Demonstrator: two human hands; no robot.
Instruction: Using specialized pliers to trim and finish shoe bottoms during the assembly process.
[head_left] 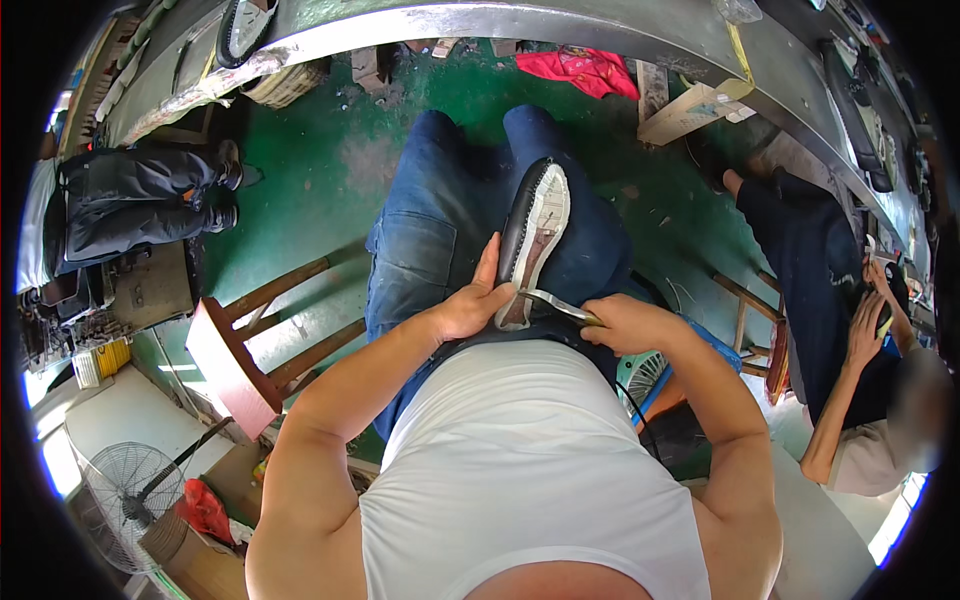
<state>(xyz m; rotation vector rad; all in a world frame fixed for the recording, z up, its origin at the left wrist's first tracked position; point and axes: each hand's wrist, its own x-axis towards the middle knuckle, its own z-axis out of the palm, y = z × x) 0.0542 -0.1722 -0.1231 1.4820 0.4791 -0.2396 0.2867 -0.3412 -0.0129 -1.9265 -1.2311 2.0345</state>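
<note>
A black shoe (540, 225) lies bottom-up across my lap, its toe pointing away from me. Its underside is pale whitish with a brown strip along the middle, and the black upper folds around the rim. My left hand (472, 305) grips it by the heel end, thumb lying along the near edge. From the right, my right hand (628, 324) is closed around the handle of metal pincers (553, 301). Their tip meets the shoe's edge near the heel, close to my left thumb. The exact contact at the tip is too small to make out.
A metal-edged workbench (440, 22) curves across the far side. A wooden stool (235, 365) stands at left, with a wire fan (130, 490) behind it. One person (140, 200) stands left; another (880, 400) works at right. Red cloth (580, 72) lies under the bench.
</note>
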